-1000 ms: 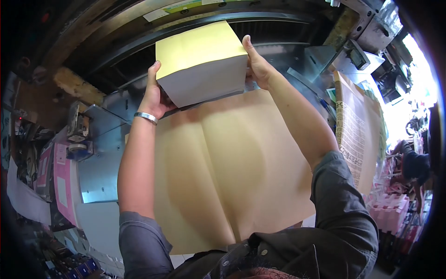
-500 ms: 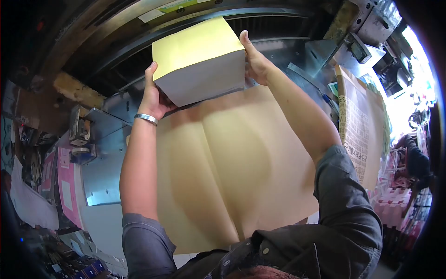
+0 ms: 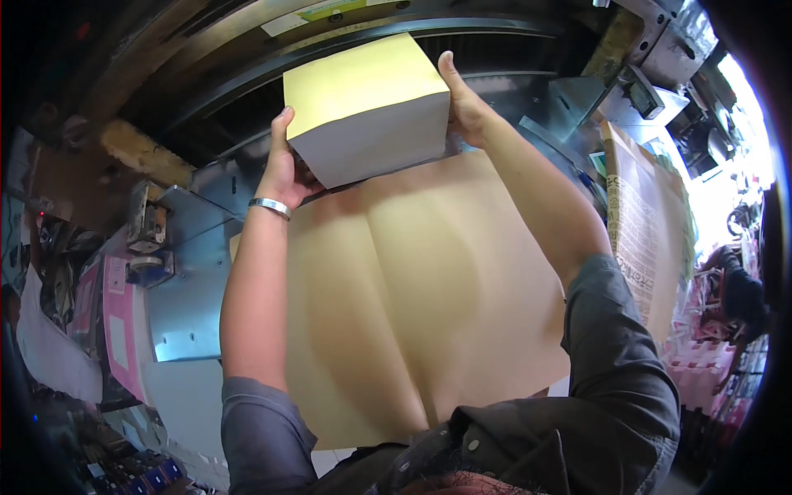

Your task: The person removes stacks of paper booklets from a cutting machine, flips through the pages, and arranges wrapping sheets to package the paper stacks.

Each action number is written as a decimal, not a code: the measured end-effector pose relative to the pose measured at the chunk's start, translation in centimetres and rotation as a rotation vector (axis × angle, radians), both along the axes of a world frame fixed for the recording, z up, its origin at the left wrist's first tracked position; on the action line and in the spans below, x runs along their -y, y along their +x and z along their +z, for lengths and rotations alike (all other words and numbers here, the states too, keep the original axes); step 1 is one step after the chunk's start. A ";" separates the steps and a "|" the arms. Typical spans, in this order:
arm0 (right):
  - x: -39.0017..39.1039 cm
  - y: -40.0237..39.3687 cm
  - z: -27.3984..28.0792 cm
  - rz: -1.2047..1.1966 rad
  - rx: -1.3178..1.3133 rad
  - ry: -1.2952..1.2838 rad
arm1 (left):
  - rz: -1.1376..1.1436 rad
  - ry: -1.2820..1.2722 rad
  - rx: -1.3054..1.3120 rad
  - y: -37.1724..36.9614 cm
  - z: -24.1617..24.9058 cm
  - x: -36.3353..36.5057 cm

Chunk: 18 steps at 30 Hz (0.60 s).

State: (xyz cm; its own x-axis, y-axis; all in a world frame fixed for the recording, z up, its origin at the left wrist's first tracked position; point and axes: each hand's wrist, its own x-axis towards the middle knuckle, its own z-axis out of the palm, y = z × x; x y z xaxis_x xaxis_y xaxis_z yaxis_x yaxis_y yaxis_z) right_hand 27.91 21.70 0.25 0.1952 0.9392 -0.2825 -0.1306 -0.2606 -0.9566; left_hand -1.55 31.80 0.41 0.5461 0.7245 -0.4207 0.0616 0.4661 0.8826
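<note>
A thick block-shaped stack of paper (image 3: pixel 371 136), bright yellow on its top face and pale grey down its shaded near side, is held between my two hands. My left hand (image 3: pixel 285 169) wraps its left near corner, thumb up along the edge and fingers partly hidden underneath. On the opposite side my right hand (image 3: pixel 466 107) presses against the right face with its thumb pointing up; its other fingers are mostly out of sight. Below the stack, a large tan paper sheet (image 3: pixel 429 289) with a lengthwise crease stretches toward my body. The stack's near bottom edge is close to the sheet's far edge.
Behind the stack runs a dark machine opening under a long metal bar (image 3: pixel 487 26). Metal plates (image 3: pixel 190 309) form the table surface. A printed brown-paper package (image 3: pixel 639 239) stands at right, and pink-and-white printed sheets (image 3: pixel 120 322) lie at left.
The stack and both hands appear slightly farther right, and the surroundings have shifted a little in view too. Both hands keep the same hold on the stack.
</note>
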 end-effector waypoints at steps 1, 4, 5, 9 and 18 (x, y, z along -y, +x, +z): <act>0.1 -0.2 0.3 0.011 -0.003 0.003 | 0.034 0.000 -0.012 -0.1 0.0 0.2; 0.7 -1.0 0.9 -0.058 -0.032 0.027 | 0.074 -0.042 0.033 -0.3 -0.1 0.1; 0.7 -0.9 0.8 -0.080 -0.048 0.047 | 0.073 -0.047 0.064 -0.4 -0.1 0.0; 0.2 -0.8 -0.9 -0.087 -0.095 0.088 | 0.134 -0.007 0.124 -1.3 -2.5 -0.8; -0.1 -3.7 0.6 -0.123 -0.310 0.157 | 0.173 -0.102 0.404 -1.9 -5.2 -0.5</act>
State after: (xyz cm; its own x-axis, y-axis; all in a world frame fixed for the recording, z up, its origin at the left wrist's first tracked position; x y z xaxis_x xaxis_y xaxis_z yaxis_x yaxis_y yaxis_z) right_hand 24.18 21.77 0.88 0.2371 0.9507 -0.2000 -0.4420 -0.0778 -0.8937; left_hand -3.47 32.28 -4.78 0.5559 0.7855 -0.2722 -0.3654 0.5250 0.7687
